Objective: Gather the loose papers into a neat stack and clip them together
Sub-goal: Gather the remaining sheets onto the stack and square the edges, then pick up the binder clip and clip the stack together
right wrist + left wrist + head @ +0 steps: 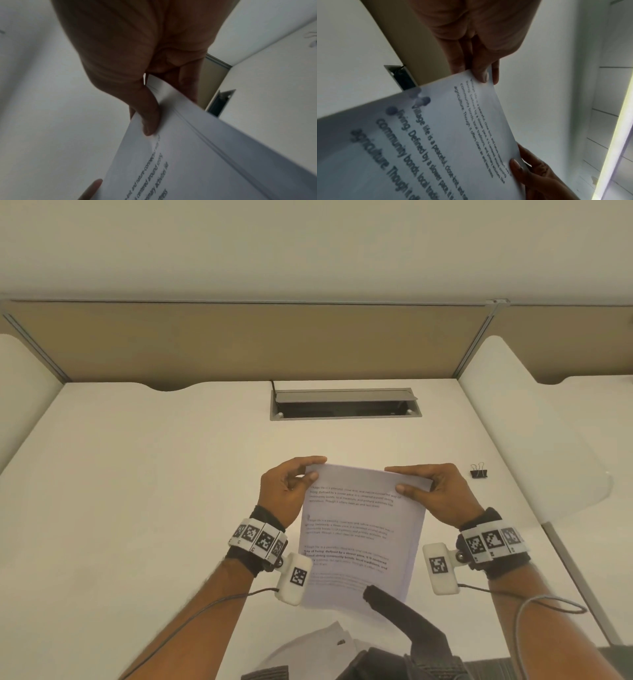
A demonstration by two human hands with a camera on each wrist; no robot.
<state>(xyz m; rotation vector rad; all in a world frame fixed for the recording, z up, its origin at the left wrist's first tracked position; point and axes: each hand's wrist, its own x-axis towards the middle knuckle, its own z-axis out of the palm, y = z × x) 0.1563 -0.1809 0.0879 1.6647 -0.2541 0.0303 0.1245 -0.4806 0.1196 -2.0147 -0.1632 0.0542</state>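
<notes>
A stack of printed white papers (359, 529) is held up above the white desk (154, 474), tilted toward me. My left hand (291, 486) pinches its top left corner and my right hand (431, 491) pinches the top right corner, thumbs on the printed face. The left wrist view shows the papers (453, 128) with my left hand (484, 73) at the corner. In the right wrist view my right hand (150, 119) grips the papers (197, 155), whose sheet edges show slightly offset. A black binder clip (479, 471) lies on the desk to the right of my right hand.
A grey cable hatch (346, 404) is set into the desk behind the papers. Tan partition panels (274, 344) close the back. A white divider (534, 446) rises at the right. A black chair armrest (404, 614) pokes up below the papers.
</notes>
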